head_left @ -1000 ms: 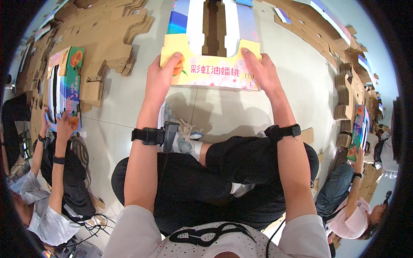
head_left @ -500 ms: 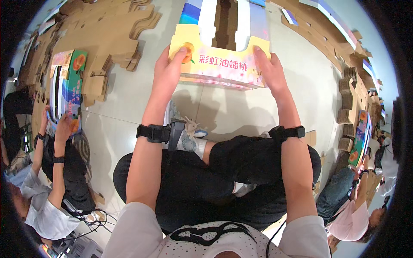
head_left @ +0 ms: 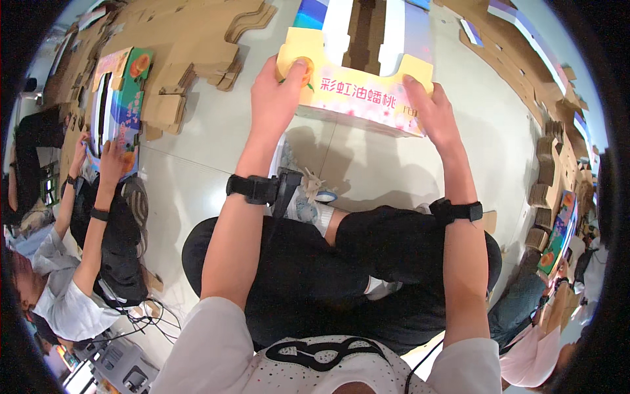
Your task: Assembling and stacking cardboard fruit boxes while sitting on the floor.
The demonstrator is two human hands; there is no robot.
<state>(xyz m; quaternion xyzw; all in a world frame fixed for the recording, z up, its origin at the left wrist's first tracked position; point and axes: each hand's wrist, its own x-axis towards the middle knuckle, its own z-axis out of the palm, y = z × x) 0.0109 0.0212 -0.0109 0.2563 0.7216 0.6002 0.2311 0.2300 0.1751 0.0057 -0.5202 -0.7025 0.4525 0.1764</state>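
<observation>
A printed cardboard fruit box (head_left: 357, 111) is held up in front of me over the floor. Its near end panel is yellow and pink with a peach picture, and white and blue flaps lie along its top with a brown gap between them. My left hand (head_left: 277, 98) grips the panel's left corner, thumb pressed on the printed face. At the right corner my right hand (head_left: 434, 113) is closed in the same way, its thumb over the top edge. The fingers of both hands are partly hidden behind the panel, and the box's far end runs out of the picture.
Flat brown cardboard sheets (head_left: 190, 39) are stacked at the far left. More cardboard stacks (head_left: 545, 154) line the right. A person on the left holds a similar box (head_left: 118, 108); another colourful box (head_left: 561, 233) is at a person's hands on the right. Cables (head_left: 147, 315) lie at lower left.
Both hands keep the same hold on the box. Box, hands and surroundings sit further right in the picture, so the view has shifted; the box is also slightly more tilted.
</observation>
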